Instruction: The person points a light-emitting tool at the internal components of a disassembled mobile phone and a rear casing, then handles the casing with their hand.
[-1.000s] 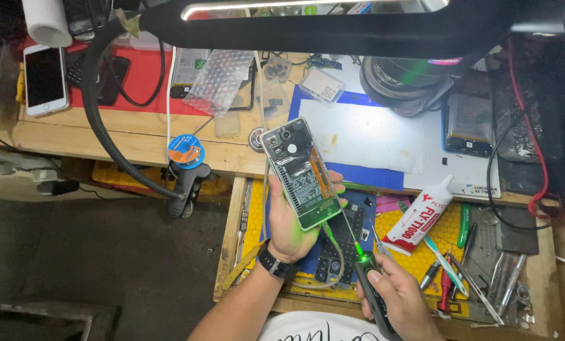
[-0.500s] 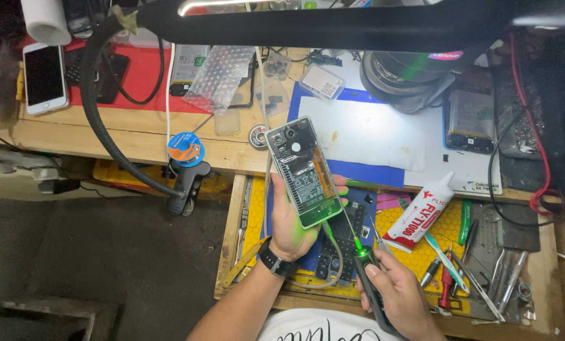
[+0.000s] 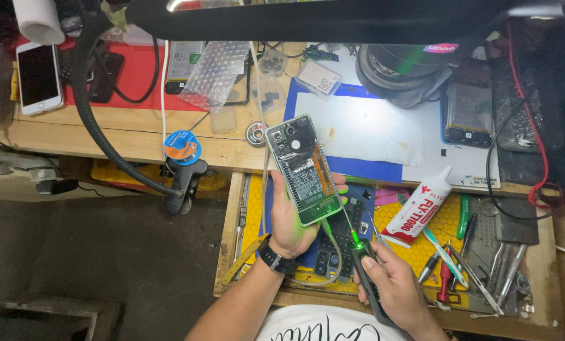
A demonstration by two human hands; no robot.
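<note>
Our left hand (image 3: 290, 221) grips the opened phone (image 3: 304, 169); our right hand (image 3: 393, 287) clamps the screwdriver (image 3: 366, 271). A tilted tip could slip and gouge the board.

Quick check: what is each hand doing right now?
Left hand: closed around the opened phone, its back cover off.
Right hand: closed on the electric screwdriver, its green-lit tip at the phone's lower edge.

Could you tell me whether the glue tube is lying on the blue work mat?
No, the glue tube lies in the open drawer on the yellow honeycomb mat, below the blue work mat on the bench.
</note>
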